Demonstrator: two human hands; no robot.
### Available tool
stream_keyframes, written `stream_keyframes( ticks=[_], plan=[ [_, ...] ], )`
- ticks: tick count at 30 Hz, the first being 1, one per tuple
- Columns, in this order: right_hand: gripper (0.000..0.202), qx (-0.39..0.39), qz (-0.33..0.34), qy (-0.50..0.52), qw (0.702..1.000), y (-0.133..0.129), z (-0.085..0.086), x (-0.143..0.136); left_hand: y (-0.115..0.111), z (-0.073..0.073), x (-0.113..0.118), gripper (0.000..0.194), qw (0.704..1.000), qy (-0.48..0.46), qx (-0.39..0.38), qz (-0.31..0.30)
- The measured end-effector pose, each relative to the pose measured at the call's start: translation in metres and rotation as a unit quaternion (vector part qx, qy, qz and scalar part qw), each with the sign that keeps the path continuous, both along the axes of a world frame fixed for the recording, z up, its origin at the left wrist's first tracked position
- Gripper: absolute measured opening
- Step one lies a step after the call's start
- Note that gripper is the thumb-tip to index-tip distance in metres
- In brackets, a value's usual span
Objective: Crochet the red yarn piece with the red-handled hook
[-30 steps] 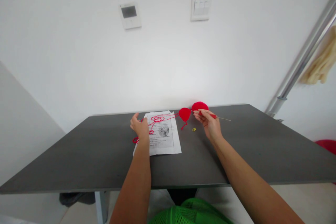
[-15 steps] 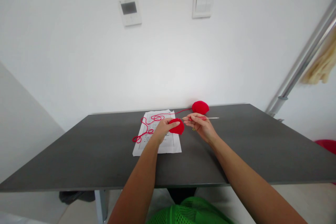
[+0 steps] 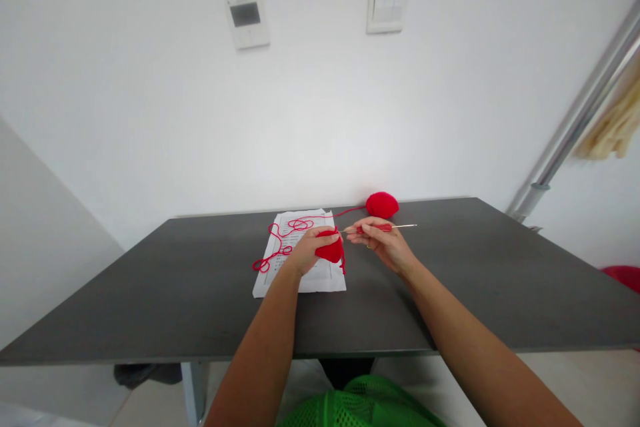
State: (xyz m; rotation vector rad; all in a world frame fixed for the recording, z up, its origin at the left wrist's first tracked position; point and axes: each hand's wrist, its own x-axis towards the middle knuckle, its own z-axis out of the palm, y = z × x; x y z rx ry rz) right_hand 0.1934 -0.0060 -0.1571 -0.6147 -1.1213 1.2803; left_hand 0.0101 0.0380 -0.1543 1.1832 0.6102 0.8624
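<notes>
Left hand [image 3: 307, 250]: red yarn piece [image 3: 329, 251] pinched, thumb on top
Right hand [image 3: 384, 240]: red-handled hook [image 3: 384, 227] gripped, tip held right at the piece
Below left hand: printed sheet [image 3: 320, 282], loose red yarn [image 3: 261, 265] strewn over
Just behind right hand: yarn ball [image 3: 383, 205] parked

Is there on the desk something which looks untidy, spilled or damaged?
I see no spill or clear damage. The only untidy spot is the loose red yarn: it lies in uneven loops across the printed sheet and slightly past its left edge, whereas the red ball looks neatly wound.
</notes>
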Motion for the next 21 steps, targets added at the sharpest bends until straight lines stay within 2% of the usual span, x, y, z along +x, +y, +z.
stream_keyframes(
  ticks=[4, 10, 13, 17, 21],
  plan=[
    [0.018, 0.015, 0.013, -0.016, 1.000, -0.0035, 0.0021, 0.0003, -0.0011, 0.0014, -0.0018, 0.023, 0.998, -0.028, 0.000, -0.052],
    [0.017, 0.055, 0.012, -0.110, 0.992, -0.0056, 0.0017, 0.0053, 0.0026, -0.0020, -0.0025, 0.027, 0.985, -0.069, -0.016, -0.159],
    [0.017, 0.054, 0.025, -0.102, 0.993, -0.0064, 0.0022, 0.0056, 0.0033, -0.0022, -0.0029, 0.027, 0.980, -0.068, -0.015, -0.185],
    [0.016, 0.020, 0.054, -0.043, 0.997, -0.0066, 0.0028, 0.0014, 0.0024, -0.0008, -0.0039, 0.024, 0.978, -0.062, -0.006, -0.198],
    [0.017, -0.014, 0.063, 0.004, 0.998, -0.0041, -0.0008, -0.0017, 0.0000, 0.0010, -0.0052, 0.022, 0.986, -0.056, 0.008, -0.155]
  ],
)
